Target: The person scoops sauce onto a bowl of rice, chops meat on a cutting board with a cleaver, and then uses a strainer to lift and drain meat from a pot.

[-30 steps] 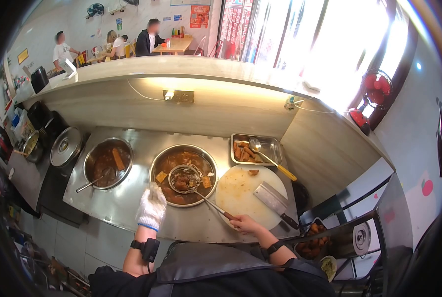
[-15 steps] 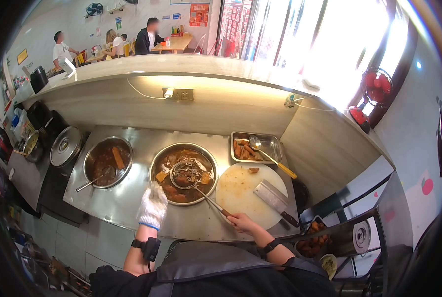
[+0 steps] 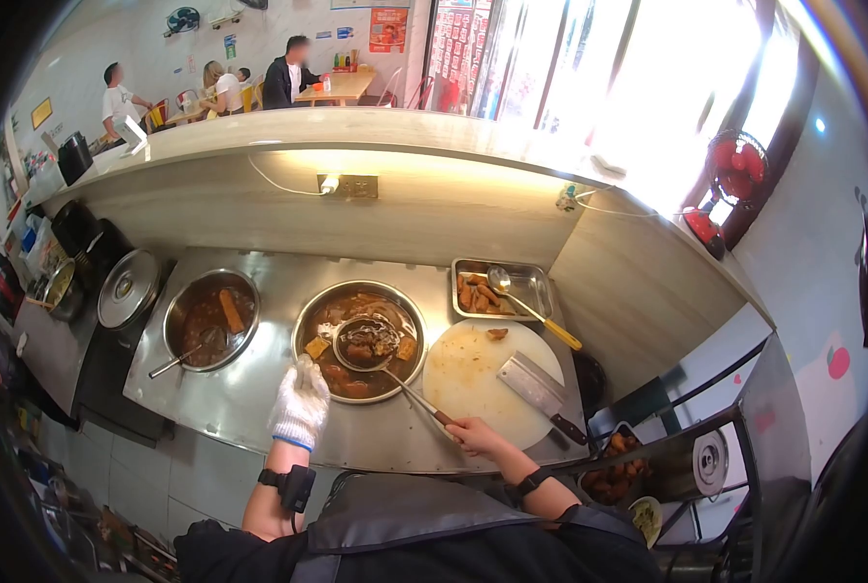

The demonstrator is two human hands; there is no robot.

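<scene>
My right hand (image 3: 473,437) is closed round the brown handle of a long-handled strainer (image 3: 416,396). The strainer's round bowl lies in a steel pot (image 3: 420,325) of brown broth, with dark lumps of food inside it. Pale foam and yellowish fried pieces float around the bowl. My left hand (image 3: 301,400), in a white knitted glove, hovers by the pot's near rim. Its fingers point forward, loosely cupped, with nothing visible in them. Right of the pot, a cleaver (image 3: 534,384) rests on a round white cutting board (image 3: 468,389) beside a small brown food scrap (image 3: 497,334).
Another steel pot (image 3: 257,316) of broth, with a ladle (image 3: 176,362) in it, stands on the left. At the back right, a steel tray (image 3: 526,284) holds brown pieces and a yellow-handled spoon (image 3: 551,325). A raised counter (image 3: 356,126) separates me from seated people.
The strainer's bowl has shifted slightly, and its contents look darker and more heaped, with fewer pale streaks over them. Both hands stay nearly where they were.
</scene>
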